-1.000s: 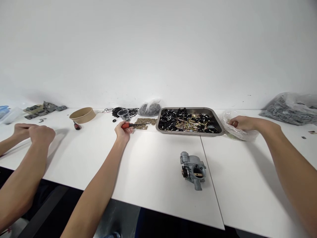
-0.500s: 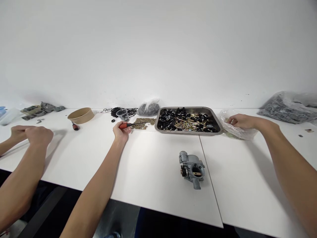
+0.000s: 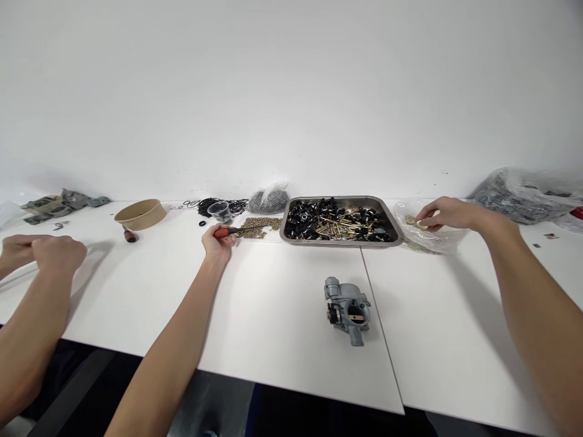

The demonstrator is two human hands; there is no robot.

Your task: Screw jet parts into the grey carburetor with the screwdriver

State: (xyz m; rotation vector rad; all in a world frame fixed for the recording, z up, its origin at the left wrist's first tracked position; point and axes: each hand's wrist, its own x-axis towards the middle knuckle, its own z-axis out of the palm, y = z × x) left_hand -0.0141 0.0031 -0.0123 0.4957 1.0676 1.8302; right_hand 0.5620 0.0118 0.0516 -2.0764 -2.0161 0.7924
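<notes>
My left hand (image 3: 217, 241) is wrapped round the red and black handle of a screwdriver (image 3: 224, 232), whose shaft points right over small brass-coloured parts (image 3: 255, 226). Over a clear plastic bag (image 3: 444, 241), my right hand (image 3: 439, 213) pinches a small pale yellow-green ring (image 3: 421, 225). Similar pale pieces lie in the bag. A grey metal carburetor (image 3: 350, 309) sits on the white table in front of me, touched by neither hand.
A metal tray (image 3: 341, 244) of black fittings and brass screws stands between my hands. Further left are a plastic cup (image 3: 220, 211), black rubber rings (image 3: 207, 206), a cardboard bowl (image 3: 141, 215) and another screwdriver (image 3: 130, 235). A co-worker's hands (image 3: 50, 250) are at far left; a bag of grey parts (image 3: 523, 197) lies right.
My right hand has lifted slightly out of the plastic bag, and a pale ring now shows in its fingers. My left hand still holds the screwdriver. The whole view has shifted a little.
</notes>
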